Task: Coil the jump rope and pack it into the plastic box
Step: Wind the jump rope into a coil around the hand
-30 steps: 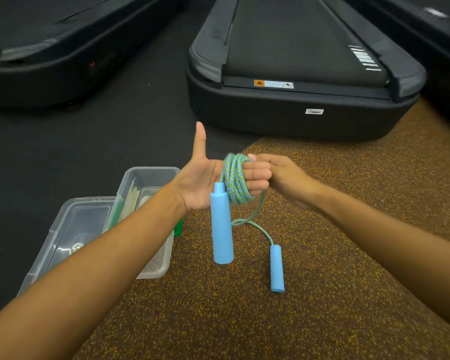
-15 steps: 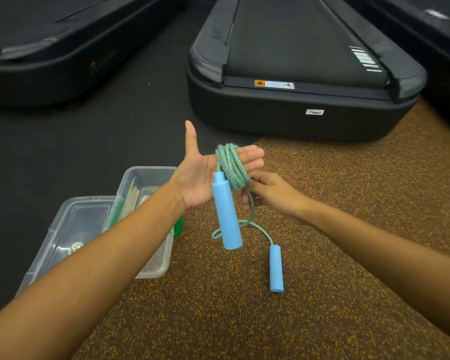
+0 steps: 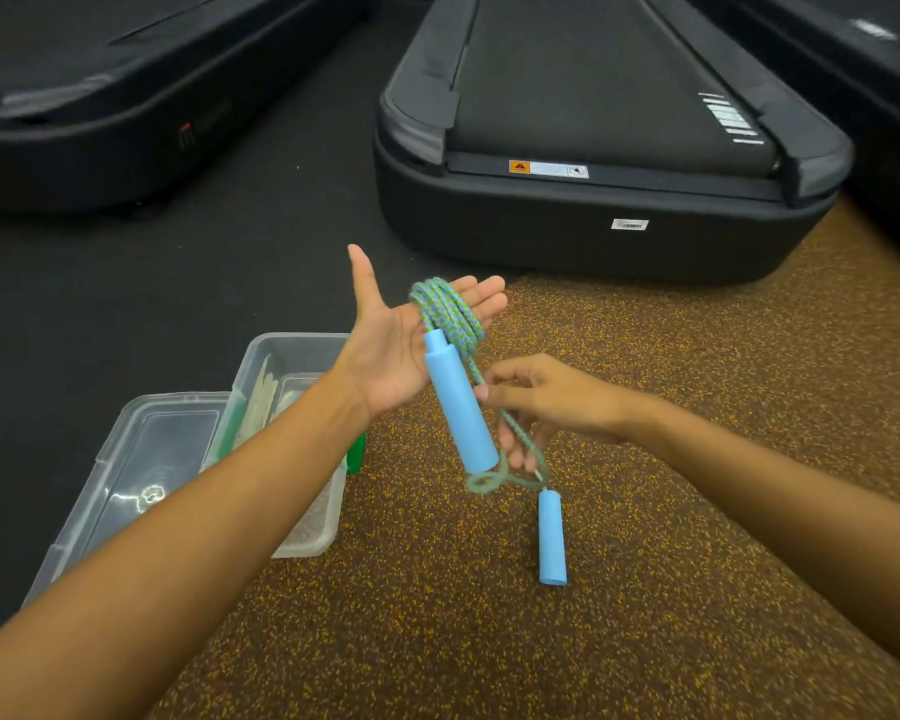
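Left hand [image 3: 385, 350] is held flat and open at frame centre, jump rope [image 3: 448, 314] coiled round its fingers. Right hand [image 3: 552, 402] is pinched on the slack just below. Tension should be kept w/ each wrap so loops aren't slipped off; free handle [image 3: 551, 537], lower centre, is left for last.

Left forearm [image 3: 188, 517] covers much of the plastic box [image 3: 302, 350], contents unclear through the cloudy wall. Rope [image 3: 450, 317] vanishes behind the left hand [image 3: 391, 350]. The treadmill [image 3: 593, 148] runs off the top edge. Both elbows lie out of frame.

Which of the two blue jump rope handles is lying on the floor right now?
The smaller-looking handle, below the right hand, lies on the speckled floor. The other handle hangs in the air from the rope coil around the left hand.
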Available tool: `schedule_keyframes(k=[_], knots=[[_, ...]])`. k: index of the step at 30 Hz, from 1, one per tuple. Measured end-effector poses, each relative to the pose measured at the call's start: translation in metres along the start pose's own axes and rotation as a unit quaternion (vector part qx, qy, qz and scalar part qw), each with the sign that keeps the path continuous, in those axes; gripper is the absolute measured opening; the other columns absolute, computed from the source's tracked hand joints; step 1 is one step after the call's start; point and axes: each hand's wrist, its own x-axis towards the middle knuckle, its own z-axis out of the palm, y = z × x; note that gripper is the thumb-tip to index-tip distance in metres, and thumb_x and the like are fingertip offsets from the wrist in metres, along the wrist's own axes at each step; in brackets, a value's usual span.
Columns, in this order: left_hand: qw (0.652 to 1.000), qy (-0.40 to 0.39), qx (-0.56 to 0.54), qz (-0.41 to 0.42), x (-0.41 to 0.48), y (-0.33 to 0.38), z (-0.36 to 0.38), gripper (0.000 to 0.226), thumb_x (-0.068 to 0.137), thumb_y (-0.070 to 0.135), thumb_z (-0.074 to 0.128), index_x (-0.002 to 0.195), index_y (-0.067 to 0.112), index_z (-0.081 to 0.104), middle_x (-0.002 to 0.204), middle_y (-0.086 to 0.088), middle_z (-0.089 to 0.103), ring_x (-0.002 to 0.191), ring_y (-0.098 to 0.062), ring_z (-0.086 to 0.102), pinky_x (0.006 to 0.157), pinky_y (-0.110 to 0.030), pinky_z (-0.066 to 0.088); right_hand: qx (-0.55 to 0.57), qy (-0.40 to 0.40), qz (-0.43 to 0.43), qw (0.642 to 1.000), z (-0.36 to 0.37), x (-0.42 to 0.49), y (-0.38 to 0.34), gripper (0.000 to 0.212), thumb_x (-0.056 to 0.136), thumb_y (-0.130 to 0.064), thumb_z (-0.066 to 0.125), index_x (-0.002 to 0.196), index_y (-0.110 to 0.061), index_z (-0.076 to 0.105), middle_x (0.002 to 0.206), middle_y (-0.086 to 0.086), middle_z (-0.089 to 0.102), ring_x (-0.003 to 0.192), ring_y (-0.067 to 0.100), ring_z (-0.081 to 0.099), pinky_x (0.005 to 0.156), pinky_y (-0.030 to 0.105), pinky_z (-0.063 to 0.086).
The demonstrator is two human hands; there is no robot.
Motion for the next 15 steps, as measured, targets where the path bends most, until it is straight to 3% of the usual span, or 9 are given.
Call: schedule_keyframes(k=[4,7,10,13,15], knots=[[1.000,0.012,0.003,0.017,0.001,0.009,-0.005,0.114,0.070,0.087,0.018,0.141,-0.002,0.029,0.130,-0.020,0.056,0.116,-0.029,0.059,0.099,-0.040,0.044,-0.055,0.019,-0.024,0.998,-0.004,-0.005,-0.011,0.020,0.092,-0.027,0.050,0.092,-0.008,0.056,0.056,0.009,0.054,0.038,0.016,0.053,0.037,0.023,0.045],[0.999,0.018,0.027,0.007,0.002,0.013,-0.007,0.115,0.069,0.088,0.018,0.142,-0.001,0.025,0.132,-0.022,0.054,0.122,-0.031,0.054,0.102,-0.039,0.043,-0.175,0.053,-0.055,0.982,-0.007,-0.007,-0.020,0.019,0.088,-0.031,0.055,0.083,-0.015,0.063,0.053,0.002,0.055,0.041,0.018,0.054,0.039,0.022,0.045],[0.997,0.019,0.068,-0.037,0.000,0.011,-0.009,0.118,0.068,0.089,0.016,0.145,-0.001,0.021,0.132,-0.023,0.053,0.124,-0.032,0.051,0.104,-0.041,0.041,-0.271,0.084,-0.091,0.955,-0.008,-0.010,-0.036,0.022,0.085,-0.036,0.059,0.078,-0.017,0.067,0.051,-0.004,0.055,0.045,0.008,0.052,0.046,0.017,0.041],[0.983,-0.001,0.142,-0.117,-0.003,0.006,-0.007,0.121,0.066,0.090,0.011,0.141,-0.003,0.029,0.118,-0.019,0.062,0.104,-0.027,0.065,0.087,-0.038,0.055,-0.355,0.107,-0.126,0.920,-0.012,-0.012,-0.049,0.021,0.081,-0.036,0.062,0.072,-0.017,0.068,0.053,-0.004,0.051,0.051,0.008,0.043,0.054,0.027,0.036],[0.967,-0.042,0.180,-0.174,-0.005,0.004,-0.006,0.119,0.065,0.091,0.011,0.129,-0.005,0.039,0.104,-0.016,0.060,0.088,-0.023,0.062,0.078,-0.032,0.054,-0.357,0.104,-0.136,0.918,-0.014,-0.013,-0.054,0.021,0.079,-0.037,0.064,0.069,-0.019,0.066,0.055,0.001,0.053,0.053,0.014,0.043,0.055,0.030,0.036]])
